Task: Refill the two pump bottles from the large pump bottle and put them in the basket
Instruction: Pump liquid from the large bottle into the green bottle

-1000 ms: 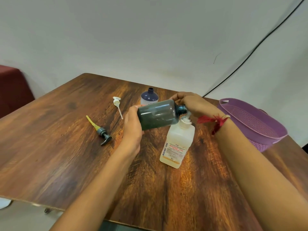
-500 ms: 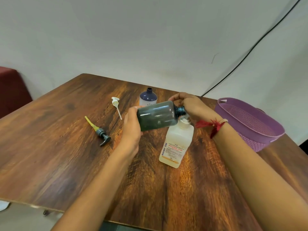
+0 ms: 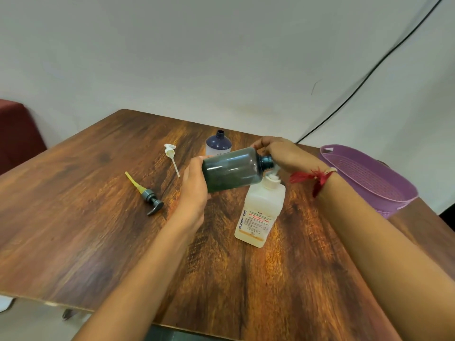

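Wood table (image 3: pixel 73 230): large pump bottle (image 3: pixel 261 207) stood on it.
Dark bottle (image 3: pixel 231 169): held sideways, mouth at spout.
Left hand (image 3: pixel 194 190): wrapped round its base.
Right hand (image 3: pixel 283 153): curled over pump head.
Tip: mouth best kept snug, pumped slowly.

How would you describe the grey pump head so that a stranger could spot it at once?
Start at the wooden table and look left of the left hand. The grey pump head lies there on its side. Unlike the white pump head farther back, it is dark with a yellow tube.
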A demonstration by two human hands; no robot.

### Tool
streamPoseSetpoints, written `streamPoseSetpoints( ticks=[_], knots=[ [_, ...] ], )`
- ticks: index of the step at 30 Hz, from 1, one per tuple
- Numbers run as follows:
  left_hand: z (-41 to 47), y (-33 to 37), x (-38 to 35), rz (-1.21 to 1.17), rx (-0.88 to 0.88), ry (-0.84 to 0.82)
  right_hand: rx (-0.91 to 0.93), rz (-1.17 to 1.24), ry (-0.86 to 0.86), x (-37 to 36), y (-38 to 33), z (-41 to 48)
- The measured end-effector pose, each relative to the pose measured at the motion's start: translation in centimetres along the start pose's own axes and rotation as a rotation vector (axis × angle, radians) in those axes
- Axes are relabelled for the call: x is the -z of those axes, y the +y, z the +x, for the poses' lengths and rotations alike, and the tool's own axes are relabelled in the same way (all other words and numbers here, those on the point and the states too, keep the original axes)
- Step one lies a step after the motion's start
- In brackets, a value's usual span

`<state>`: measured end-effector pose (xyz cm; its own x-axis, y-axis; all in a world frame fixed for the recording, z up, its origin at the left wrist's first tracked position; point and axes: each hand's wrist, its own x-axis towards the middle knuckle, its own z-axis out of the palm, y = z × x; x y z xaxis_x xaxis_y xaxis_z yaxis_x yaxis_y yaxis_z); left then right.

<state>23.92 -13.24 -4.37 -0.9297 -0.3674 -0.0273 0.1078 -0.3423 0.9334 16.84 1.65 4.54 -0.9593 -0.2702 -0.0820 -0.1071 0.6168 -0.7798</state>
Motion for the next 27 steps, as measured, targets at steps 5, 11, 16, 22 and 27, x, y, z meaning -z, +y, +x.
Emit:
streamPoseSetpoints(
  ticks=[5,11,16,22,27],
  knots=[
    [-0.1,0.0,0.1,-0.001,-0.052,-0.011,-0.027,0.051,-0.021,-0.4,0.6,-0.4],
    [-0.1,-0.3,0.1,-0.049,-0.005,-0.003,-0.007,-0.037,-0.019,0.0,-0.2,0.3],
    [-0.4,-0.2,0.2,-0.014,-0.014,-0.011,-0.003,0.024,-0.016,-0.4,0.8,-0.3],
    [-0.5,-0.3,0.5,-0.037,-0.006,-0.039,-0.001,-0.003,-0.015,-0.2,-0.1,0.1],
    [-0.6,0.0,0.3,-0.044,-0.039,-0.028,-0.017,-0.026,0.007,-0.5,0.7,-0.4]
  ],
)
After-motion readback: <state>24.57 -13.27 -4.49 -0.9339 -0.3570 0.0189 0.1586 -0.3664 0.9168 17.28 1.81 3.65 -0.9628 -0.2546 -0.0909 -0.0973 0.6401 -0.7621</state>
